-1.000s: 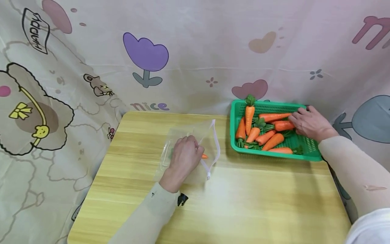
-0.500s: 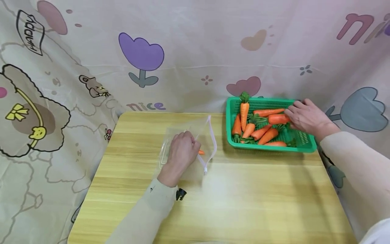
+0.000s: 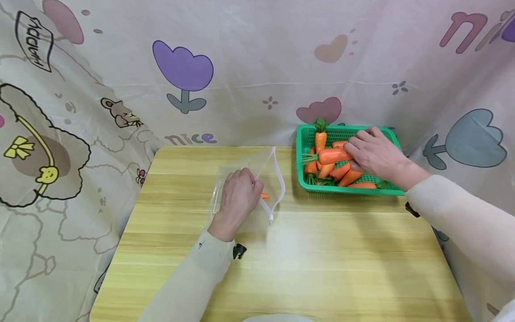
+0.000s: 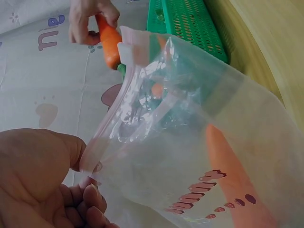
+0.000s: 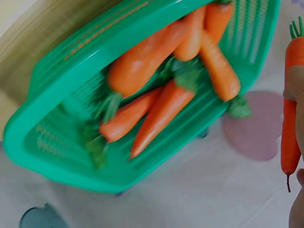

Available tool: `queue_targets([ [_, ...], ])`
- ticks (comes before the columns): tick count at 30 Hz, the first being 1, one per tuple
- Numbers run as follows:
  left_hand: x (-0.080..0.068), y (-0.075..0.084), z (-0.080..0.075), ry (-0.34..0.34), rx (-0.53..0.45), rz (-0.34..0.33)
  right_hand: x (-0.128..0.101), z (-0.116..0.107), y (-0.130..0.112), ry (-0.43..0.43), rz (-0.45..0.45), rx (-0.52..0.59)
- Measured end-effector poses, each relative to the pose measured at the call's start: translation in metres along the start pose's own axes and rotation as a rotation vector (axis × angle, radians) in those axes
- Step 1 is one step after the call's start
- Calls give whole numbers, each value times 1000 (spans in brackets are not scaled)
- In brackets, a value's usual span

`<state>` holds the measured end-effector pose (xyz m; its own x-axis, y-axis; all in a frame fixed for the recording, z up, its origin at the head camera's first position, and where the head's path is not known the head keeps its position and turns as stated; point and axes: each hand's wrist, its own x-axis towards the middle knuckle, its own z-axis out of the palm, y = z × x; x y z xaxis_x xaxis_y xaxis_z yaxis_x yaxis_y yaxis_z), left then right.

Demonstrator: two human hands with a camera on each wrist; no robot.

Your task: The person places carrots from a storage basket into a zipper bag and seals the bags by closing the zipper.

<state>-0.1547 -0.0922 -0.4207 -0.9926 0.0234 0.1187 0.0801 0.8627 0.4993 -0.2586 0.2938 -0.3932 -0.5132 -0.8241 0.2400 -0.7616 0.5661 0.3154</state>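
— Head view first: where was the carrot?

— Carrot (image 3: 329, 155) was in the right hand (image 3: 372, 154), fingers curled around its thick end, leaves pointing left, above the green basket (image 3: 390, 191). The left hand (image 3: 238, 197) pinched the clear bag (image 3: 249, 170) on the wooden table (image 3: 322, 259).

— And the left wrist view?

— Thumb and fingers (image 4: 92, 199) pinched the bag's rim (image 4: 102, 142), mouth open. One carrot inside the bag (image 4: 232, 171).

— Right wrist view?

— The held carrot (image 5: 289, 114) was at the right edge, beside the fingers; other carrots (image 5: 161, 114) lay in the basket (image 5: 57, 90).
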Motion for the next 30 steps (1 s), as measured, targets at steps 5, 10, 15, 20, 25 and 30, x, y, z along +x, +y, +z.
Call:
queue_targets([
  [5,0,1,0,36,40,25,18,-4,-25,105,-52,81],
  [10,-1,4,1,96,102,82,39,-8,-58,160,-107,107],
  [15,-4,9,4,213,204,212,60,-8,-90,107,-104,95],
  [20,-6,16,4,254,264,282,78,-7,-110,72,-29,29],
  [25,-5,22,-2,213,236,254,94,-1,-125,109,24,5],
  [30,-4,28,-7,145,155,201,109,5,-140,126,29,19],
])
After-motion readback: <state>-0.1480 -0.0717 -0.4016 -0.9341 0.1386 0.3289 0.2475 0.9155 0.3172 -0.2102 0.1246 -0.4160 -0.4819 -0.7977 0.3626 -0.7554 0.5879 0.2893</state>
